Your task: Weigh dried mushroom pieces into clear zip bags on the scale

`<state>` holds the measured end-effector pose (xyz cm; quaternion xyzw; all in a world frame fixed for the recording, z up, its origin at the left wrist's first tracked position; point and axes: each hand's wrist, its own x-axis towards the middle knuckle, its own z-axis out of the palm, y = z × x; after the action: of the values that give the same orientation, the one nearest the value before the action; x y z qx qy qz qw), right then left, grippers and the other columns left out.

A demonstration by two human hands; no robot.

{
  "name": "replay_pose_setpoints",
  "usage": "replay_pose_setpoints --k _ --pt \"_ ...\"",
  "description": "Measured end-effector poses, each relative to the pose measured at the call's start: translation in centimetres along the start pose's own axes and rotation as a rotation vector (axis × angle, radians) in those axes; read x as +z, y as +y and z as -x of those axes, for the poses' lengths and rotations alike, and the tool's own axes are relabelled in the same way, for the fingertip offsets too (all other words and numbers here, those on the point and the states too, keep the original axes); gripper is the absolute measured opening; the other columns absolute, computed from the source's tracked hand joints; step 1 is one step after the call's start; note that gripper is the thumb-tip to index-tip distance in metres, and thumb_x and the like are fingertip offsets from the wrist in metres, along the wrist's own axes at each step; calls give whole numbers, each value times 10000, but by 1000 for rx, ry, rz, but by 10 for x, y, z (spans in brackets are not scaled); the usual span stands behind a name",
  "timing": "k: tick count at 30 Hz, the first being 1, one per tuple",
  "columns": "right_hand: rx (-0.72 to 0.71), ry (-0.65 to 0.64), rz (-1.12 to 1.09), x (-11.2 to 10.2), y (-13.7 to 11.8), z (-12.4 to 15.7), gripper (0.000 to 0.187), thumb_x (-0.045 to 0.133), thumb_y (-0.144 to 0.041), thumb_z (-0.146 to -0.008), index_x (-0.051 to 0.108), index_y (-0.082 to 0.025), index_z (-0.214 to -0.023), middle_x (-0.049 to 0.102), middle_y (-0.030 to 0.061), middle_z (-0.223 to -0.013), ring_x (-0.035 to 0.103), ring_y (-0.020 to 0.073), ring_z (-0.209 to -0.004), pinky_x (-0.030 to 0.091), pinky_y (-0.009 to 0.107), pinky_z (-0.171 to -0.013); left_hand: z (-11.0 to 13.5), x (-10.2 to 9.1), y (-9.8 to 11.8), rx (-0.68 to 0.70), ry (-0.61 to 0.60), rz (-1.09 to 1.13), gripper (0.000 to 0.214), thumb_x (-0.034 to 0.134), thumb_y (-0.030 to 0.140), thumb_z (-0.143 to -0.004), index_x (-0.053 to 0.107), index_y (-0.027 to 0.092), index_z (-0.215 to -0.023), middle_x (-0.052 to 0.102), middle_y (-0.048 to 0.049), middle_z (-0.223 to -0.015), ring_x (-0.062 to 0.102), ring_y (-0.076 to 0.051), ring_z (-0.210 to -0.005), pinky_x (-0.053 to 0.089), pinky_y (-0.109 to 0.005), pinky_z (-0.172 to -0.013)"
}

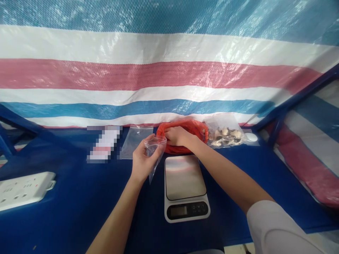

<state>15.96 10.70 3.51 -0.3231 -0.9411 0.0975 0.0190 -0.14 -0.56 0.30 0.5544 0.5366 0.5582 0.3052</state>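
Note:
My left hand (145,158) pinches a small clear zip bag (155,144) near its top edge; the bag hangs down below the fingers. My right hand (176,135) reaches into the mouth of a red plastic bag (196,126), its fingertips hidden inside. The two hands are close together at the red bag's left side. Just in front of the red bag lies a kitchen scale (185,180) with a steel plate and a dark display, nothing on the plate. Another clear zip bag (135,141) lies flat behind my left hand.
A clear bag of pale and dark dried slices (226,137) is right of the red bag, beside a white round piece (251,137). A blurred-out sheet (106,143) lies left. A white power strip (26,188) sits at the left edge. Striped plastic sheeting (159,76) hangs behind the blue table (87,197).

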Motion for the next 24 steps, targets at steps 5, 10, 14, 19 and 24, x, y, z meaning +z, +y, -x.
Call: replay_pose_setpoints --k 5,10,14,19,24 --pt "25 185 -45 13 4 -2 131 632 -147 -863 759 -178 -851 750 55 -1003 636 193 -868 401 286 -713 0 -2 1 22 -1 -17 601 734 526 -804 629 143 -1254 728 -132 -1133 685 -291 -1099 519 -475 -1038" --pt "24 248 -97 18 9 2 90 657 -181 -847 744 -186 -869 742 51 -971 622 199 -868 409 299 -754 0 -2 2 28 -2 -46 603 727 549 -804 632 153 -1249 732 -125 -1127 686 -289 -1094 526 -469 -1028" --pt "-31 230 -23 20 9 6 156 614 -179 -886 759 -149 -937 733 102 -1062 639 225 -895 424 314 -752 0 -1 -2 32 -7 -45 608 734 538 -800 632 142 -1251 730 -128 -1127 685 -282 -1092 524 -455 -1025" --pt "-25 131 15 18 5 6 217 560 -164 -928 775 -140 -924 751 115 -1031 665 228 -902 451 314 -755 1 -1 -4 33 -9 -45 607 734 532 -802 634 135 -1251 729 -133 -1130 689 -283 -1084 524 -453 -1015" --pt "48 153 -116 13 1 16 195 594 -184 -930 788 -191 -952 765 68 -1093 681 211 -943 464 291 -818 0 -1 0 44 -1 -55 597 736 535 -798 643 142 -1236 735 -130 -1111 691 -283 -1068 531 -455 -1002"
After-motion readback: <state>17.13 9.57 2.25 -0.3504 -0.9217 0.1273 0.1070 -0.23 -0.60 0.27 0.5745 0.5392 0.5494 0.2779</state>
